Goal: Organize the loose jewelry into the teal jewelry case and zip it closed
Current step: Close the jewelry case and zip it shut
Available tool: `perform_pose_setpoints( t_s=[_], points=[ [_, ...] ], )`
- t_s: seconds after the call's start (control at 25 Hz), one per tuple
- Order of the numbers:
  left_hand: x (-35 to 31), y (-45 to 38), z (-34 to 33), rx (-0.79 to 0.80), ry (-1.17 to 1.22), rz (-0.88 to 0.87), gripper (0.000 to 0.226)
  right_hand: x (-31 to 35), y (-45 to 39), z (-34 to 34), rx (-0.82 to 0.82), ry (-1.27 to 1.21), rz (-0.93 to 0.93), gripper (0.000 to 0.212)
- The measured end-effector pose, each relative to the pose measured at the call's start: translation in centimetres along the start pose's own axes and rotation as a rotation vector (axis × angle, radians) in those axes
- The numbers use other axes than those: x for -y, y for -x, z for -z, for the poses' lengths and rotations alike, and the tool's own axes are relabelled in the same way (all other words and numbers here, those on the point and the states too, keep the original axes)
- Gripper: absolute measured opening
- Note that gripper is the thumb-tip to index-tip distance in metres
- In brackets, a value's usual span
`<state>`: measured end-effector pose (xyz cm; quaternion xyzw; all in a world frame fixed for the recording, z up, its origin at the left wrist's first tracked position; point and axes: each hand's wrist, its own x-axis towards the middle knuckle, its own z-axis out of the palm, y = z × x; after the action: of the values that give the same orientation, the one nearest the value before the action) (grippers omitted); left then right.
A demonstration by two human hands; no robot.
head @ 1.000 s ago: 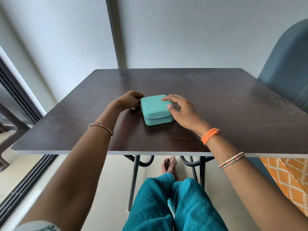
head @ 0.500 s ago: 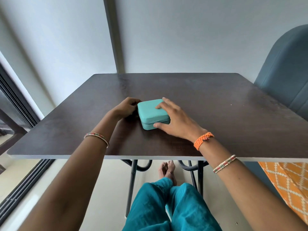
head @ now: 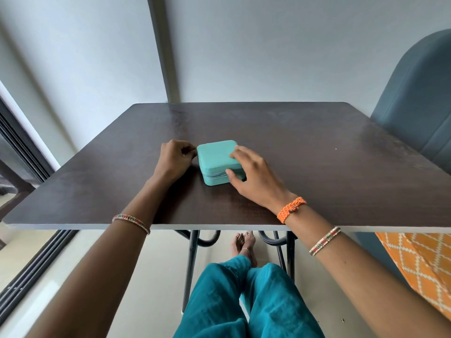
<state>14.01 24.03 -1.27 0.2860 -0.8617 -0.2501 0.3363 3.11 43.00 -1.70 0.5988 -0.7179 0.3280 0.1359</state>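
Case: our teal jewelry case (head: pixel 217 156) sits lid-down near the middle of the desk (head: pixel 317 152).
Right hand (head: pixel 256 179): we clamp fingers on the lid and thumb at the zip seam, likely to steady it.
Left hand (head: pixel 174 157): we pinch at the case's left edge, probably the zip pull, which we cannot see.
Loose jewelry: we see none out.

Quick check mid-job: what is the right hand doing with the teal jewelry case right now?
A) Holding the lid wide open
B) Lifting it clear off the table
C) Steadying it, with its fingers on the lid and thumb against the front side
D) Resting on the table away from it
C: the right hand has its fingers on the lid of the closed teal jewelry case and its thumb at the front zipper seam, with the case sitting on the table.
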Motion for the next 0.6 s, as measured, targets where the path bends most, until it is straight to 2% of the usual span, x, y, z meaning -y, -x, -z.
perform_pose_setpoints(
  t_s=[0.24, 0.36, 0.48, 0.6],
  points=[
    [-0.9, 2.4, -0.1, -0.110, -0.087, 0.077, 0.017, 0.9, 0.1, 0.2, 0.033, 0.065, -0.028, 0.024],
    [-2.4, 3.2, -0.4, -0.157, -0.232, 0.174, 0.021, 1.4, 0.1, 0.2, 0.062, 0.124, -0.098, 0.042],
    [-2.9, 4.3, -0.3, -0.192, -0.372, 0.159, 0.023, 2.3, 0.2, -0.1, 0.107, 0.206, -0.168, 0.064],
    [-3.0, 5.6, -0.1, -0.210, -0.368, 0.155, 0.023, 2.6, 0.3, -0.4, 0.060, 0.175, -0.219, 0.065]
  ],
)
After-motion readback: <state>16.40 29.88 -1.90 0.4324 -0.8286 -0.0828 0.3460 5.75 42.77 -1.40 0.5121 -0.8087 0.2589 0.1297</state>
